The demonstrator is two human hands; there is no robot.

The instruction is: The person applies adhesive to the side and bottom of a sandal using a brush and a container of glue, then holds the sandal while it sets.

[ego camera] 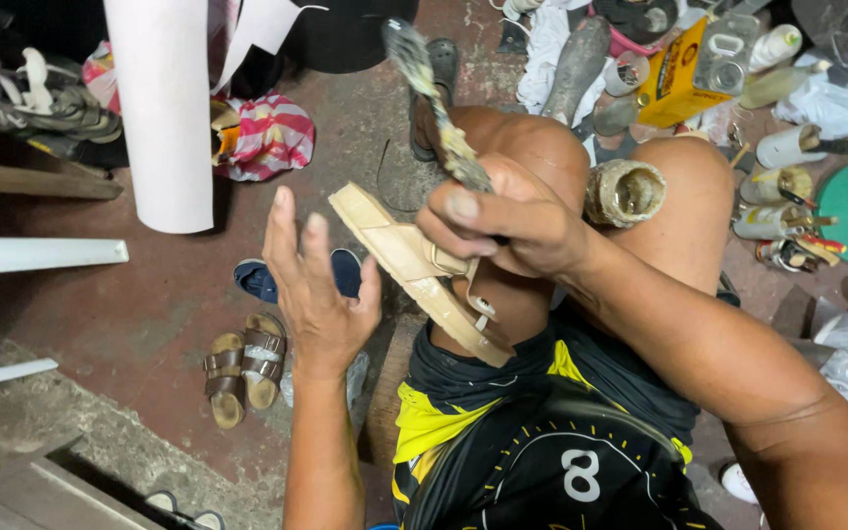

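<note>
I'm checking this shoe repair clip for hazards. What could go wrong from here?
The beige sandal lies across the person's knee while the left hand is open beside it, not gripping; it might slide off. The right hand holds a glue-caked brush above bare skin, so drips could land on the leg. The open glue tin sits between the knees and could tip if a leg shifts.
</note>
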